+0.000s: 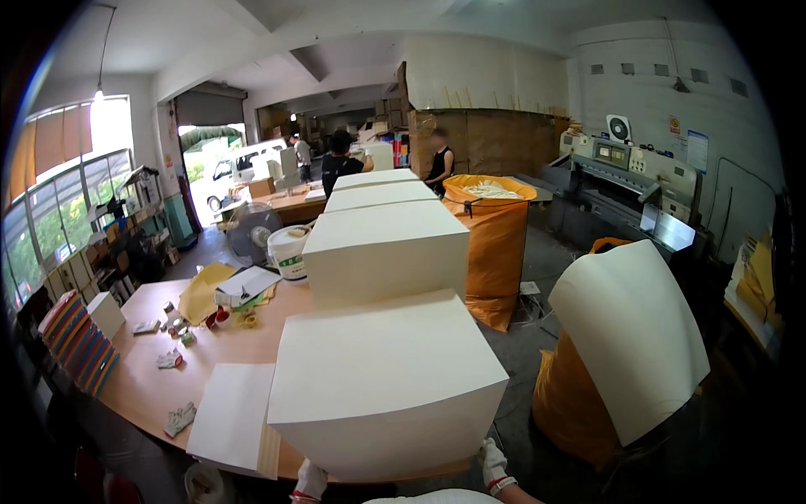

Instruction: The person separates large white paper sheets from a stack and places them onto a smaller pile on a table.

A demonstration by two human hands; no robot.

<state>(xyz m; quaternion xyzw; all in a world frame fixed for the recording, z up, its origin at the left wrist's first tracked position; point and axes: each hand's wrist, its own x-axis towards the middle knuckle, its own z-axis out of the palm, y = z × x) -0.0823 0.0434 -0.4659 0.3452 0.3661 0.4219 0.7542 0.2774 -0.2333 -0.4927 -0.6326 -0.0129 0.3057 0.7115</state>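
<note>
A tall block of stacked white paper sheets [386,361] stands at the table's near edge, directly before me. My left hand [311,480], in a white glove with a red cuff, is at the block's lower near-left corner; its fingers are mostly hidden. My right hand [494,462], gloved alike, is beside the lower right corner with its fingers stretched forward. Whether it touches the paper I cannot tell. A lower stack of white sheets [232,416] lies left of the block. Behind stands another paper block [386,244], with more blocks beyond it in a row.
On the wooden table [138,361] lie loose gloves [180,419], small jars and yellow paper; a white bucket [290,254] stands farther back. Orange sacks [487,260] stand to the right, one with a large white sheet [630,336] over it. A cutting machine [625,181] and other people are beyond.
</note>
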